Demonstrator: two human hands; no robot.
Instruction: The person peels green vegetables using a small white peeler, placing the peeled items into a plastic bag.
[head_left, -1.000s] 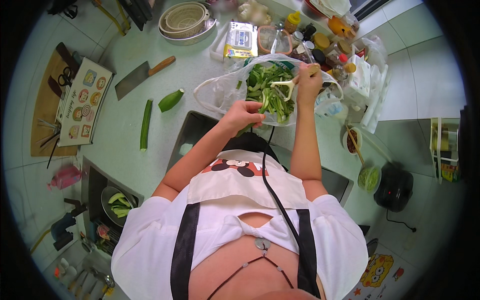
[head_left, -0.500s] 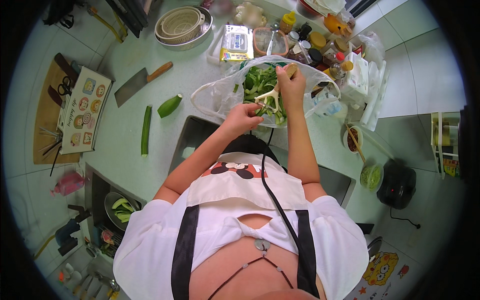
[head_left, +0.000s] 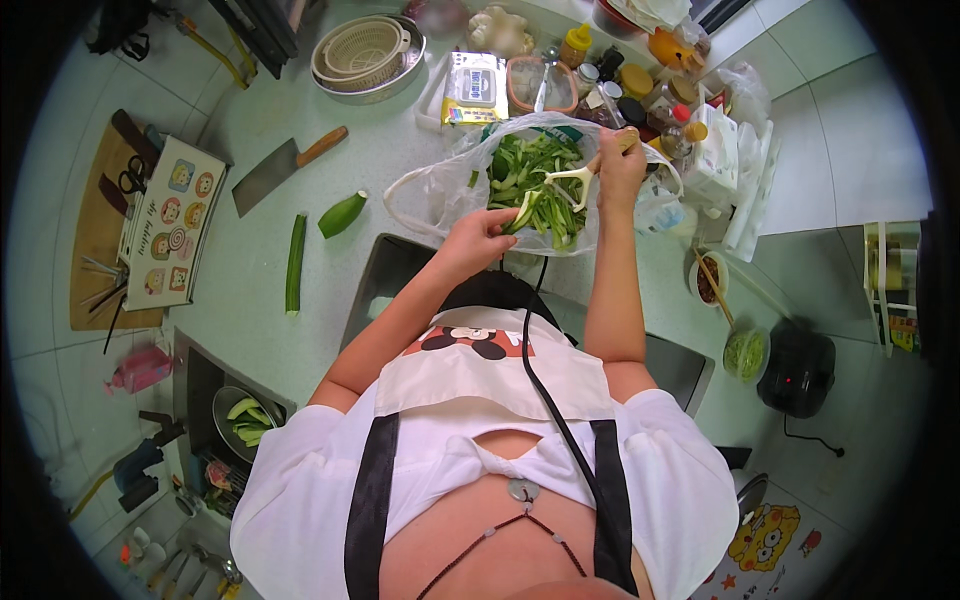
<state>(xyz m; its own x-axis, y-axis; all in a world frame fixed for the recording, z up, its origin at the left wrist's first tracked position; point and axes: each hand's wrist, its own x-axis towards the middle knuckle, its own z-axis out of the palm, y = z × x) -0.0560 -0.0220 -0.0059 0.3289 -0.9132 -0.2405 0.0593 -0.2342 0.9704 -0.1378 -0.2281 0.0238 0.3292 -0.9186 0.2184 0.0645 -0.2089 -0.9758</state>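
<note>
My right hand (head_left: 622,165) is closed round the brown handle of a Y-shaped vegetable peeler (head_left: 572,178) with a cream head. It is above the right side of a clear plastic bag (head_left: 445,185) that lies open. Green vegetable peelings (head_left: 540,160) are heaped in the bag. My left hand (head_left: 478,240) pinches a pale-green vegetable piece (head_left: 521,214) over the bag's near edge; the fingers cover part of it. The peeler's head is apart from this piece. To the left on the counter lie a long thin green vegetable (head_left: 296,263) and a stubby cut green one (head_left: 343,214).
A cleaver (head_left: 268,184) lies on the left of the counter. Before me is a sink (head_left: 384,262), with the bag beyond its far rim. Nested strainers (head_left: 362,52) and several seasoning bottles (head_left: 635,80) stand at the back. A pan (head_left: 232,425) with green pieces sits lower left.
My right hand has moved right with the peeler, away from my left hand. The piece in my left hand shows more now. The whole view has shifted slightly.
</note>
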